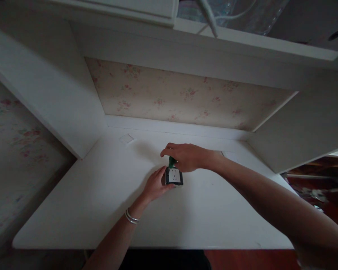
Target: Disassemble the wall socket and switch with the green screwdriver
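Note:
A small wall socket point(174, 176) with a white face and dark frame lies on the white desk point(101, 202). My left hand point(155, 185) holds the socket's left edge with its fingers closed on it. My right hand point(186, 156) is curled just above and behind the socket, gripping a green-handled tool point(171, 161), probably a screwdriver, that points down at the socket's top edge. The tool's tip is hidden by the hand and the socket. A silver bracelet point(132, 217) sits on my left wrist.
The desk sits in a white alcove with side panels point(59, 97) left and right and floral wallpaper point(180, 97) at the back. A white shelf point(242, 41) with cables runs overhead. Red-brown floor and clutter point(315, 187) show at the right.

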A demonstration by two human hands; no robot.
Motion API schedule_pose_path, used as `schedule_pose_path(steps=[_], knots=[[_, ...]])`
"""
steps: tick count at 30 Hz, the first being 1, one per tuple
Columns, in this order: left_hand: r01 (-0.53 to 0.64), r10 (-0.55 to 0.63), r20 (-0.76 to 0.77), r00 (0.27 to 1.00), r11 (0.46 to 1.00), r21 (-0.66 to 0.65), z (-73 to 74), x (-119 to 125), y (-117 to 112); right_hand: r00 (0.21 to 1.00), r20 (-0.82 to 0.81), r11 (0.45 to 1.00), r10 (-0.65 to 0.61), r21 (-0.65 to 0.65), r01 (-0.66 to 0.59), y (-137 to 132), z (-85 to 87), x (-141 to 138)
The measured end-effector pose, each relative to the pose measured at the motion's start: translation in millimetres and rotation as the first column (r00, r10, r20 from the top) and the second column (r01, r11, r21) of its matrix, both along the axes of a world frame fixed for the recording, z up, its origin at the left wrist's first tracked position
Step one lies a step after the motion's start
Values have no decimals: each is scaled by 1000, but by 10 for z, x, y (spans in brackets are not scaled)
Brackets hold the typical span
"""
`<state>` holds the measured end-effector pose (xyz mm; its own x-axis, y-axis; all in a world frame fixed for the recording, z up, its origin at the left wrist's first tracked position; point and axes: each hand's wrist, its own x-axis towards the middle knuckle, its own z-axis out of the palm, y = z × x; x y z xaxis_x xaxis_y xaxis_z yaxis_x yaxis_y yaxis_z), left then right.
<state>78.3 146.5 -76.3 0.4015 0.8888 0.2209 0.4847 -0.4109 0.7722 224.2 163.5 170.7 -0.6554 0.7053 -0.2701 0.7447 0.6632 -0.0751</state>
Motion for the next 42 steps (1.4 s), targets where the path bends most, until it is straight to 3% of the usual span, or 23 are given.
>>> schedule_pose_path(steps=[5,11,16,22,27,32,37,42], knots=[[9,-9,11,1000,1000,19,19,-3,-5,990,54,980,-130,158,120,-3,-72,-27],[-1,1,23,1000,1000,19,-31,-4,-4,999,14,996,-45,83,44,-16,-69,0],[-9,8,19,1000,1000,5,-31,-8,-12,981,60,964,-184,207,168,10,-115,-54],[-6,5,25,1000,1000,19,7,-9,-22,998,-13,991,-66,116,67,32,-111,-47],[-6,6,8,1000,1000,7,33,-12,-21,983,3,963,-181,205,177,47,-141,-49],[-9,8,25,1000,1000,8,28,-10,-20,995,-45,984,-89,153,95,57,-148,-36],[-9,9,13,1000,1000,14,11,-14,-18,984,-12,961,-179,211,177,31,-151,-44],[-7,7,12,1000,1000,18,18,-13,-18,995,-80,990,-58,121,67,-8,-141,-12]])
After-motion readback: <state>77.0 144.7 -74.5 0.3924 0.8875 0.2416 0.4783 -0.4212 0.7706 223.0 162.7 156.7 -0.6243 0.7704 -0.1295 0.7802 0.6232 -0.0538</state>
